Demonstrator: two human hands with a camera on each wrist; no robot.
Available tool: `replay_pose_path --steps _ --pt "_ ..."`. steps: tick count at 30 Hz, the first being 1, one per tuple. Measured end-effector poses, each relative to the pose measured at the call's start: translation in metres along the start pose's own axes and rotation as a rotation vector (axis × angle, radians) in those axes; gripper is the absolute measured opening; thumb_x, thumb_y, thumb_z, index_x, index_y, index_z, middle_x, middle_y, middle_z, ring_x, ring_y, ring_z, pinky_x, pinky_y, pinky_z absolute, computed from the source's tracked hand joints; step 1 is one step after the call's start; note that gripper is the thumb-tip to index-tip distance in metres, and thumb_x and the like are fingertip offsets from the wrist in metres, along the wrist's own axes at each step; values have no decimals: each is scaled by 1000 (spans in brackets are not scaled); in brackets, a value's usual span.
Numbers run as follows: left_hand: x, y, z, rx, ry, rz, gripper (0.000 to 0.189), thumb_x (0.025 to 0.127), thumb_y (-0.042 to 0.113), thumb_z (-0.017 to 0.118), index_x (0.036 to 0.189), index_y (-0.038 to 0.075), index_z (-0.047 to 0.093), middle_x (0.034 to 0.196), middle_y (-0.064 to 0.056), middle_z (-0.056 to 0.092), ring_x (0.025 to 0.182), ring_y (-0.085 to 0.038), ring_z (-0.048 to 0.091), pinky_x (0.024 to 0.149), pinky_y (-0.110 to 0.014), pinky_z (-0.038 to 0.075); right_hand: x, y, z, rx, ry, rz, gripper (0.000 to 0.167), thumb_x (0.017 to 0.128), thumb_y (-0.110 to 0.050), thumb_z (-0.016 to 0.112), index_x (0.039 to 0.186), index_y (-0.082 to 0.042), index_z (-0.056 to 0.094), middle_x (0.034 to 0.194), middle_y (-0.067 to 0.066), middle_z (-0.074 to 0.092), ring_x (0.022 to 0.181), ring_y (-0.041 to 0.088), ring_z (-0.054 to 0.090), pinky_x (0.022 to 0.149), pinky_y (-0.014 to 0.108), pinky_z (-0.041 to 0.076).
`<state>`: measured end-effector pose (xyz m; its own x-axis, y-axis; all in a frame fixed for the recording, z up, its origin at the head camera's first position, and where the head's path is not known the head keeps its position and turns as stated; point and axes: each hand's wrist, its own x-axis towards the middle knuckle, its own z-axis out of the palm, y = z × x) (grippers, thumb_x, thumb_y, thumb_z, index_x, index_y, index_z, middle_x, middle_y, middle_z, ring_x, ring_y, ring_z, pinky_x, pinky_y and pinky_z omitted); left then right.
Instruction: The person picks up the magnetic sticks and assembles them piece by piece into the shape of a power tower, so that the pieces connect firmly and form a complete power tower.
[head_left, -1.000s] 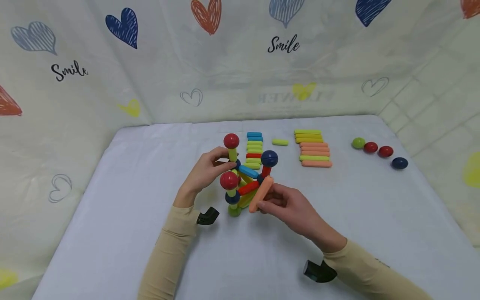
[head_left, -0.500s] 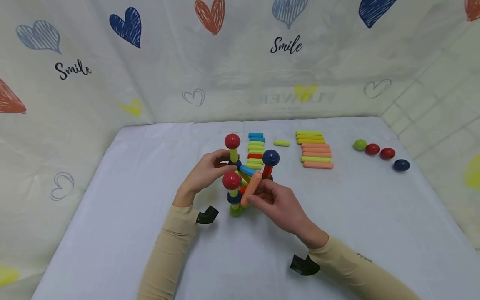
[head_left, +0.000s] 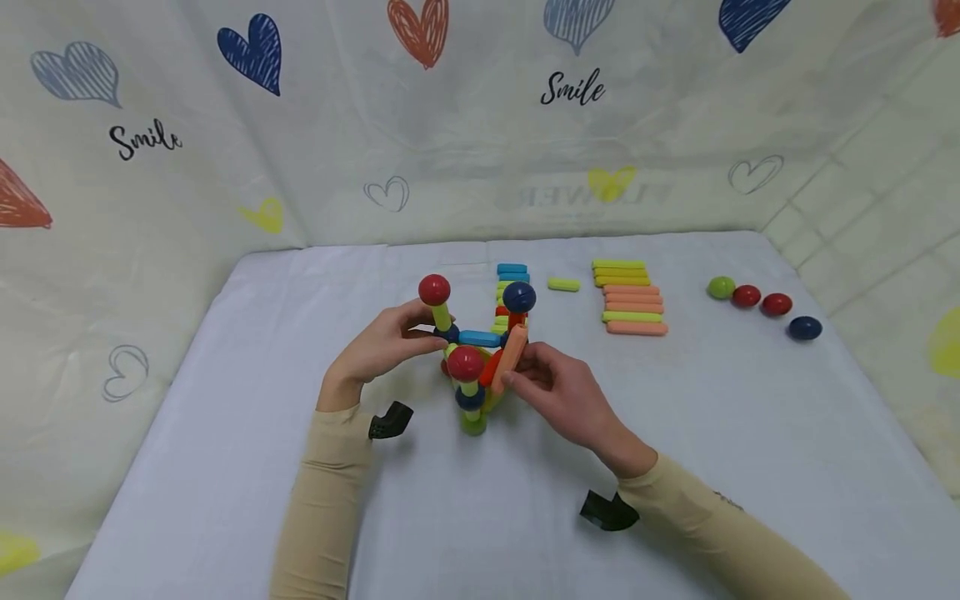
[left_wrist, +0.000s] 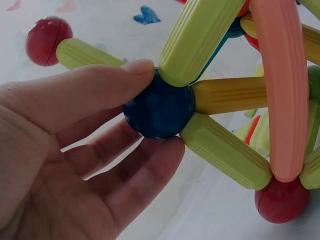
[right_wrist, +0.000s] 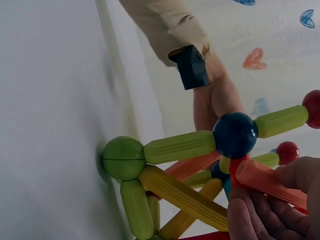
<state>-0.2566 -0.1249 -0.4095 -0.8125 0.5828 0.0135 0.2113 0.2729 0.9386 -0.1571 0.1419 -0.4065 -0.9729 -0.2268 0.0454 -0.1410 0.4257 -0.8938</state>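
Note:
A frame of coloured sticks and balls stands on the table, topped by two red balls (head_left: 434, 290) and a dark blue ball (head_left: 519, 297). My left hand (head_left: 384, 346) pinches a dark blue joint ball (left_wrist: 159, 105) at its back left corner, thumb above and fingers beneath. Light green and yellow sticks meet at that ball. Between thumb and fingers of my right hand (head_left: 561, 396) is an orange stick (right_wrist: 272, 182). It is tilted in front of the frame's right side and overlaps a red stick (head_left: 491, 367). A green ball (right_wrist: 123, 158) forms the frame's near foot.
Behind the frame lies a row of short sticks (head_left: 513, 268), partly hidden. One loose light green stick (head_left: 563, 284) lies right of it, then a stack of longer sticks (head_left: 632, 305). Several loose balls (head_left: 746, 296) sit at the far right.
The frame has turned, its back left corner swinging left with my left hand. My right hand has carried the orange stick leftward to the frame.

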Motion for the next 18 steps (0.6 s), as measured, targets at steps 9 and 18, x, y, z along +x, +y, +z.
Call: replay_pose_path --steps 9,18 --pt "-1 0 -3 6 7 22 33 91 13 70 121 8 61 115 -8 63 110 -25 61 95 -36 52 10 -17 -4 72 -53 29 37 92 -35 68 118 -9 64 106 1 70 94 14 69 84 35 56" --pt "1 -1 -3 -4 1 18 35 90 15 71 123 7 60 116 -9 63 113 -32 59 95 -37 52 11 -17 -1 94 -89 43 37 93 -33 67 121 -8 62 108 2 70 97 15 70 86 36 56"
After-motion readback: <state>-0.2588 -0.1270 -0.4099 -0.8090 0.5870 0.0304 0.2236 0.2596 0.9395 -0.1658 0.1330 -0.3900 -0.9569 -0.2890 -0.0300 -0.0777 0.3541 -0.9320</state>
